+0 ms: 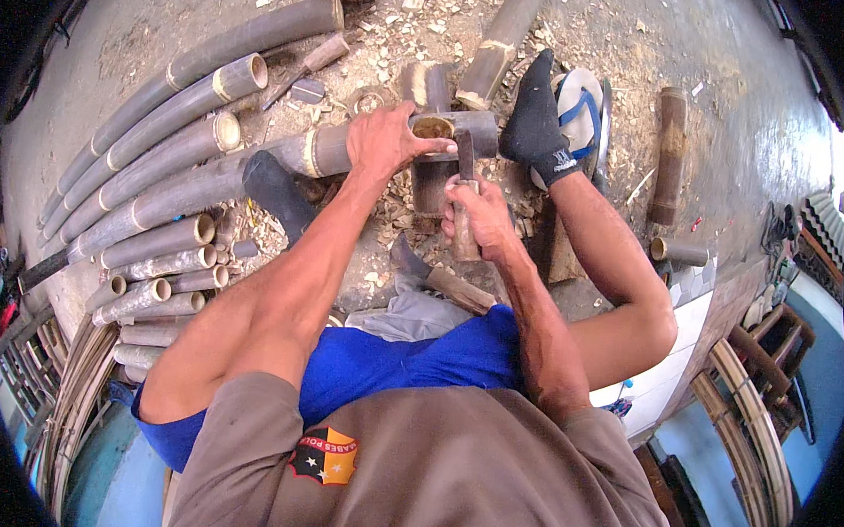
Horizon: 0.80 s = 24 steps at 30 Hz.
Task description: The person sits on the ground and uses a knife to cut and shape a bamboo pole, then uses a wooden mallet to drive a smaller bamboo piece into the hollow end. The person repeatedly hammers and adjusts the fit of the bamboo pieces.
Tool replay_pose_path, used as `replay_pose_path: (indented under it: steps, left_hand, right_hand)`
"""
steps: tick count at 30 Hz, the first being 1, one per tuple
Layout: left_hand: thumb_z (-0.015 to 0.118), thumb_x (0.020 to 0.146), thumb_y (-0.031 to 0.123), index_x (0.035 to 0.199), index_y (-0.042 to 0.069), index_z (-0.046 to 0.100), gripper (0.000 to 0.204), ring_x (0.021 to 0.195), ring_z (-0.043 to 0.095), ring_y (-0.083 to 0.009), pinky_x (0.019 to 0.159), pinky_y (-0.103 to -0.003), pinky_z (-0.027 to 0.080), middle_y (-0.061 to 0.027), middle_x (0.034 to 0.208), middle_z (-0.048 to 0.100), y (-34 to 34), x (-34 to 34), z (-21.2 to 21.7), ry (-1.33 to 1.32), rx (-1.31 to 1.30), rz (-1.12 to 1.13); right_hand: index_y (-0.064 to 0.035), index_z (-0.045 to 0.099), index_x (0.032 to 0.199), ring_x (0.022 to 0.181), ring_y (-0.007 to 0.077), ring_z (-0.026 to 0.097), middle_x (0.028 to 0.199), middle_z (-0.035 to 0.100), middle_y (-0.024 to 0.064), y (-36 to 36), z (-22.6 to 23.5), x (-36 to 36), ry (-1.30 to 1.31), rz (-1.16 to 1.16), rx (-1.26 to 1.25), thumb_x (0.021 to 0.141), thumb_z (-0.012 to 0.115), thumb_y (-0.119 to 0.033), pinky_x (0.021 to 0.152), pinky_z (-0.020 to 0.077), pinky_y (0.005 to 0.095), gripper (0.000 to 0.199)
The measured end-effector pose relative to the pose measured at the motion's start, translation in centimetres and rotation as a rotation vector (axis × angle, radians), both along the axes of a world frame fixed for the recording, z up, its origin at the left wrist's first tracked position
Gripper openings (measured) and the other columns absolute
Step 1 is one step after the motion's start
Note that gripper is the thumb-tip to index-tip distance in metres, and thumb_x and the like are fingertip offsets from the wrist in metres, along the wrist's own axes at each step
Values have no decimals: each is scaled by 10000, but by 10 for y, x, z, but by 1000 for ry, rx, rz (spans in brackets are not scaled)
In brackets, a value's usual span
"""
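A long grey-brown bamboo pole [328, 152] lies across in front of me, with an oval hole [433, 128] cut in its side near the right end. My left hand [382, 147] is closed over the pole just left of the hole, its thumb stretched toward the blade. In my right hand [481, 216] is a chisel [465, 157] with a wooden handle, gripped tightly. Its flat blade points away from me and meets the pole at the right side of the hole. Beneath the pole sits a short, thick bamboo piece [432, 190], partly hidden.
Long bamboo poles [232, 76] and shorter cut tubes [159, 252] lie at the left. A wooden-handled blade [459, 289] rests by my lap. My socked foot [536, 127] is beside a sandal [579, 110]. Wood chips [413, 42] litter the floor; another bamboo length [669, 157] lies right.
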<state>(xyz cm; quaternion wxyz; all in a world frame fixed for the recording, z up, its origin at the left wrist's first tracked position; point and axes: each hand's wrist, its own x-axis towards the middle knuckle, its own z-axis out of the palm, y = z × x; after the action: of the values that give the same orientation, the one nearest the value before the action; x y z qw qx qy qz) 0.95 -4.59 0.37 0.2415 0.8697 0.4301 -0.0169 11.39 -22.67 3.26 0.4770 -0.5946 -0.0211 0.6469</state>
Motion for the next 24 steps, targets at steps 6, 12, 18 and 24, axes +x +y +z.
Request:
replay_pose_path:
  steps: [6, 12, 18, 24]
  left_hand:
    - [725, 551, 888, 967, 79, 744, 910, 753, 733, -313, 722, -443, 561, -164, 774, 731, -1, 8, 6, 30, -18, 51]
    - [725, 590, 860, 910, 75, 748, 848, 713, 715, -308, 725, -441, 524, -146, 716, 716, -3, 10, -4, -30, 19, 113]
    - [718, 657, 815, 939, 111, 762, 759, 714, 705, -310, 752, -437, 504, -137, 712, 715, -5, 10, -2, -25, 2, 129]
    - [719, 696, 779, 988, 165, 768, 682, 830, 713, -302, 763, -454, 510, -113, 824, 741, -5, 6, -9, -42, -33, 130]
  right_hand:
    - [-53, 591, 1032, 499, 177, 587, 696, 587, 58, 9, 9, 45, -8, 219, -4, 909, 677, -227, 444, 495, 351, 229]
    - [-32, 622, 981, 516, 174, 586, 695, 590, 48, 31, 10, 90, -81, 531, -32, 915, 682, -274, 441, 493, 346, 258]
    - [-31, 651, 1012, 534, 153, 593, 675, 590, 39, 58, 12, 119, -142, 767, -35, 881, 714, -275, 462, 480, 323, 284]
    - [-5, 676, 1041, 521, 199, 619, 688, 619, 74, 121, 21, 142, -319, 1223, -135, 816, 739, -341, 467, 503, 347, 409]
